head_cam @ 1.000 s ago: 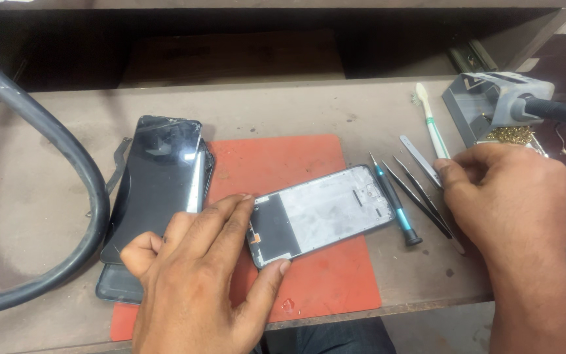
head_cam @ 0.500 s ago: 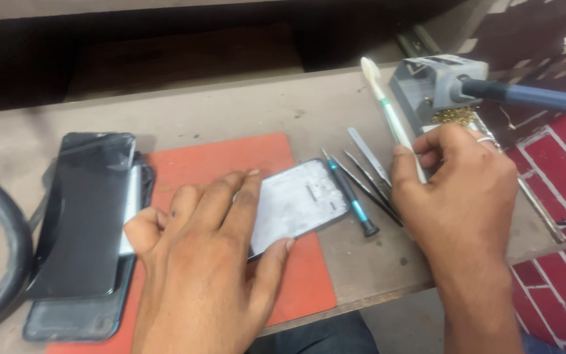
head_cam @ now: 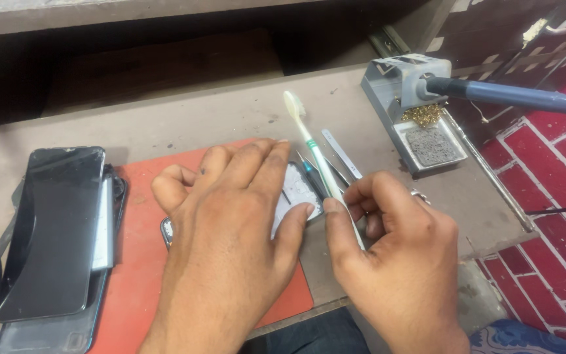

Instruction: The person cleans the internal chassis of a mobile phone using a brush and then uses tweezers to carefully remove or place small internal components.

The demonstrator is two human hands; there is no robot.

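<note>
We press our left hand (head_cam: 230, 229) flat and open on the phone (head_cam: 296, 191) w/ red mat (head_cam: 145, 262) under; right hand (head_cam: 394, 249) grips a toothbrush (head_cam: 312, 154).

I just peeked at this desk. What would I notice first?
Two hands in the middle: the left hand presses flat on a grey phone frame lying on an orange mat, and the right hand holds a white toothbrush, bristles pointing away. A dark phone screen lies at the left.
</note>
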